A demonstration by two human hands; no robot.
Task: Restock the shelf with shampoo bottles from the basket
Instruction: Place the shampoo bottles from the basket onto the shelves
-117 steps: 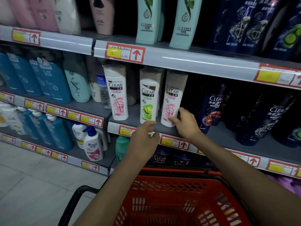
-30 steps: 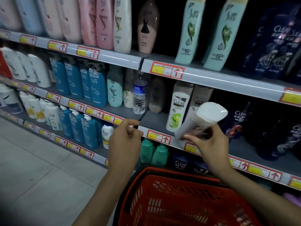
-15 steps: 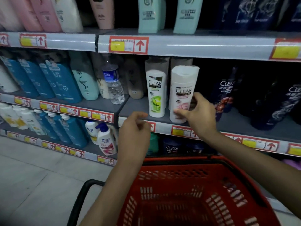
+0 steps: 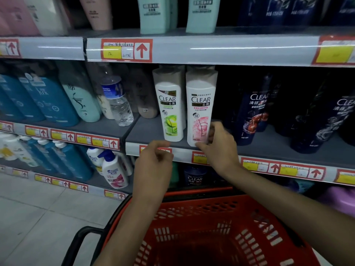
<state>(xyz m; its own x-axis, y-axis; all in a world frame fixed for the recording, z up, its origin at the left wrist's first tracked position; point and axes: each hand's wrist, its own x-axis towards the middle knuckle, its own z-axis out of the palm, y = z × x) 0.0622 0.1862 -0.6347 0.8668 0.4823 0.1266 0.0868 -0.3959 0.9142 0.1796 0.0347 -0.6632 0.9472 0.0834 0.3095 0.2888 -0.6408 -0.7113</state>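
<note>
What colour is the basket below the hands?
The slotted plastic basket is red, its handle black; head view.

Grey shelf [image 4: 149, 131] bears upright green-label bottle [image 4: 170, 114] beside pink-label bottle [image 4: 199, 112].

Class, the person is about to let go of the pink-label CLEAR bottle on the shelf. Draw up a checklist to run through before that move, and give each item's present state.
1. The pink-label bottle stands upright on the shelf: ok.
2. Its label faces front, like the green-label bottle beside it: ok.
3. Its base sits fully on the shelf: cannot tell, since the right hand gripping it covers the lower corner.
4. The left hand is free for the next bottle: ok, it holds nothing.
5. More bottles wait in the basket: cannot tell, its inside is too dark.
</note>
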